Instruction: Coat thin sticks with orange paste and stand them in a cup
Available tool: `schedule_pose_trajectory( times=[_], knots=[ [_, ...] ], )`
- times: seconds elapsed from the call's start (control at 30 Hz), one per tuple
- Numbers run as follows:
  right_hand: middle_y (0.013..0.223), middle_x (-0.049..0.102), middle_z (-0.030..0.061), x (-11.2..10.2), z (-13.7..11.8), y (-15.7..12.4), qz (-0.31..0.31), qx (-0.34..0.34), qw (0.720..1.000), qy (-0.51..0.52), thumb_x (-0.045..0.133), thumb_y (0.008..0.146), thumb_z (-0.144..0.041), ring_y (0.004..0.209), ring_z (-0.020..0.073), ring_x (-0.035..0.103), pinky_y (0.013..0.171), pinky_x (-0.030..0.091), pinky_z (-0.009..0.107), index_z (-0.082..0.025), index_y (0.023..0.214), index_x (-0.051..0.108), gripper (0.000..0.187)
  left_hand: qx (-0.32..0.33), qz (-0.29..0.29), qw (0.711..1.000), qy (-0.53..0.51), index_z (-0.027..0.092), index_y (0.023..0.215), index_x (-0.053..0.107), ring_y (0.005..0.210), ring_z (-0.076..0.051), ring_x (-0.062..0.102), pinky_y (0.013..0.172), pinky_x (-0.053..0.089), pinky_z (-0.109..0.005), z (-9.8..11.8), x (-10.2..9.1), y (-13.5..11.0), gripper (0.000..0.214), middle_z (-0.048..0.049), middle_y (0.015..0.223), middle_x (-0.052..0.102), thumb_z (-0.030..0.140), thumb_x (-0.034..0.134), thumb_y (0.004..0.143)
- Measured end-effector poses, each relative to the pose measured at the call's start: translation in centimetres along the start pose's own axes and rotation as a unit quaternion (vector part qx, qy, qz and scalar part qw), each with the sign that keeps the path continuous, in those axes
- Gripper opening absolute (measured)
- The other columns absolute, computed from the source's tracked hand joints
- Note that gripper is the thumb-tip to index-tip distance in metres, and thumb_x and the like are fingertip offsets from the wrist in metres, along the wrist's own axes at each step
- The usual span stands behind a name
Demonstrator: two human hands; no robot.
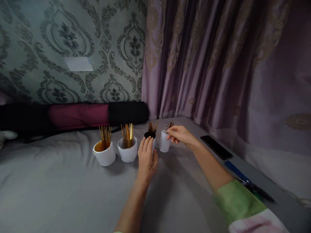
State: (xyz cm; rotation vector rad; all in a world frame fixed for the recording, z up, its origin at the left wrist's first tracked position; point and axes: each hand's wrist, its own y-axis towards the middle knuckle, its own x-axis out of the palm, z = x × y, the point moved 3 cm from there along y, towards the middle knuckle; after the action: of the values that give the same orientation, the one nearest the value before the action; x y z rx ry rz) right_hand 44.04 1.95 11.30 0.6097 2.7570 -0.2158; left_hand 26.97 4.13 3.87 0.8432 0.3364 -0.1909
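Note:
Four-in-a-row is the layout: a wide white cup with an amber inside [105, 157] at left, another white cup [128, 153], a narrower dark-rimmed container [154, 146] and a slim white-wrapped jar [164, 144]. Thin brown and golden sticks [126, 136] stand in them. My left hand [147, 158] lies against the front of the dark-rimmed container, fingers stretched out and thumb apart. At the slim jar's rim my right hand [179, 134] is closed in a pinch. Whatever is between its fingertips is too small to make out.
A grey sheet [60, 184] covers the surface. Along the wall lies a black and maroon roll [79, 115]. To the right are a black phone [216, 147] and a blue-handled tool [238, 171] beside other dark items. Purple curtains [184, 58] hang behind.

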Motion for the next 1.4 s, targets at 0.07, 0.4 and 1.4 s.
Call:
schedule_pose_trajectory(
  times=[0.07,0.4,1.4],
  knots=[
    [0.06,0.067,0.0051,-0.1,-0.1,0.2,0.01,0.01,1.0,0.012,0.06,0.079,-0.026,0.037,0.0054,0.051,0.03,0.032,0.013,-0.013,0.075,0.058,0.014,0.006,-0.001,1.0,0.001,0.019,0.127,0.044,0.131,-0.025,0.025,0.105,0.02,-0.045,0.0,0.0,0.0,0.046,-0.0118,0.133,0.045,0.015,0.044,0.082],
    [0.056,0.066,0.0029,-0.4,-0.3,1.5,0.027,0.02,0.999,0.033,0.054,0.083,-0.018,0.04,0.0073,0.056,0.031,0.031,0.013,-0.013,0.074,0.054,0.01,-0.003,0.005,1.0,-0.014,0.021,0.127,0.045,0.131,-0.026,0.025,0.106,0.02,-0.045,-0.2,0.1,0.0,0.045,-0.0106,0.133,0.045,0.015,0.045,0.082],
    [0.058,0.066,0.0052,-1.4,-0.2,11.5,0.143,0.03,0.989,0.025,0.058,0.081,-0.021,0.044,0.0084,0.059,0.039,0.04,0.014,-0.011,0.085,0.059,0.011,0.036,0.008,0.996,0.08,0.017,0.13,0.037,0.131,-0.024,0.025,0.104,0.029,-0.048,-0.2,0.5,-0.2,0.05,-0.0116,0.133,0.043,0.007,0.041,0.081]
  ],
)
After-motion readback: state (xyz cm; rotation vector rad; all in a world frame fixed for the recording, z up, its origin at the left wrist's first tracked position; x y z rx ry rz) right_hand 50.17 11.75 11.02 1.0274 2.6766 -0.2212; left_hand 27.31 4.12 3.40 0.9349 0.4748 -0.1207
